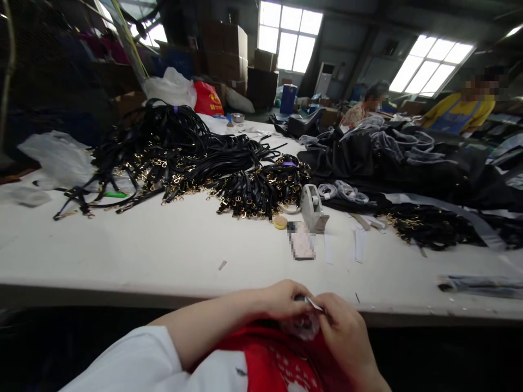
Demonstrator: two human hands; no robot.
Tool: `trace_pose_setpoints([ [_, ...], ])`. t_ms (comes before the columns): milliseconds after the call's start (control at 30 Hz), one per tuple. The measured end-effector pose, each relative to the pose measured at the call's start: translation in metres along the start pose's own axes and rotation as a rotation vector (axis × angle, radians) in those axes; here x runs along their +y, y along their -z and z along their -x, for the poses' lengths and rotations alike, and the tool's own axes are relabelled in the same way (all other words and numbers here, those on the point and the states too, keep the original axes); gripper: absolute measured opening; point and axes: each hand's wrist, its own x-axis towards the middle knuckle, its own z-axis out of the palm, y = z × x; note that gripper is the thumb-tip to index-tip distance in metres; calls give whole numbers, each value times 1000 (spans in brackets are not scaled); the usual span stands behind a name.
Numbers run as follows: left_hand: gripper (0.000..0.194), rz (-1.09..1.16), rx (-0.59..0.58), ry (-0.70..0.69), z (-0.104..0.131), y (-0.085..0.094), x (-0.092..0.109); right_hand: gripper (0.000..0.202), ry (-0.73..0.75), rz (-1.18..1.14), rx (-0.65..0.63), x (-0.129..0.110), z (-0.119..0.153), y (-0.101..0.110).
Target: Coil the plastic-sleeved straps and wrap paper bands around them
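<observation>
My left hand [284,299] and my right hand [343,326] meet at the table's near edge, in front of a red apron. My left fingers close around a small bundle in clear plastic [304,325], with something dark showing near its top. Between my hands is a narrow white strip [314,304], pinched by my right thumb and fingers. My fingers hide part of the bundle, so its contents cannot be made out.
Black straps with gold buckles [245,193] lie heaped on the white table [143,250]. A tape dispenser [314,209], a phone [301,240] and paper strips [358,245] lie ahead. Black bags [388,158] are piled to the right. Two people work beyond them.
</observation>
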Motion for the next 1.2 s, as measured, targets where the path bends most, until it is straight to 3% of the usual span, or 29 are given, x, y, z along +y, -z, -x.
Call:
trace_pose_setpoints([
  [100,42,418,72,74,-1,10,2,37,125,46,67,-1,-5,-5],
  [167,43,579,125,62,0,18,4,43,197,66,110,-6,-9,-8],
  [267,47,566,198,66,3,28,4,46,268,-20,101,-9,-20,-7],
  [333,51,495,216,67,7,33,4,37,245,-128,58,0,-36,-1],
  [400,50,454,239,61,13,37,5,27,120,-178,78,24,-64,5],
  [467,46,428,260,75,20,40,7,23,-83,-116,188,60,-102,10],
  [533,44,416,289,104,27,41,8,36,-197,-74,240,100,-145,8],
  [633,40,403,310,122,33,39,4,50,-332,-44,235,148,-201,-6],
  [733,39,410,325,137,33,34,-4,33,-390,-54,162,172,-230,-26],
  [900,38,382,392,206,31,30,-5,21,-447,-41,181,177,-230,-45],
  [1200,39,375,294,169,32,23,11,45,-476,-283,258,158,-189,-42],
])
